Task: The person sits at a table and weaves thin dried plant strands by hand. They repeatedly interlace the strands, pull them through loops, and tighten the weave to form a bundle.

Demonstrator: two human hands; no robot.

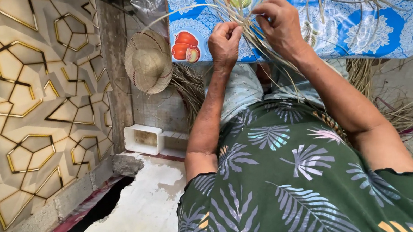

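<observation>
Both of my hands work at the near edge of a table covered with a blue fruit-patterned cloth. My left hand is closed in a fist around thin dry straw strands. Just to its right, my right hand pinches other strands of the same bundle between thumb and fingers. Long pale strands fan out across the cloth toward the upper right. I wear a dark green leaf-print top.
A woven straw hat hangs on the wall at the left, beside a gold-lined patterned panel. Two white plastic tubs sit on the floor below. Loose straw lies under the table at the right.
</observation>
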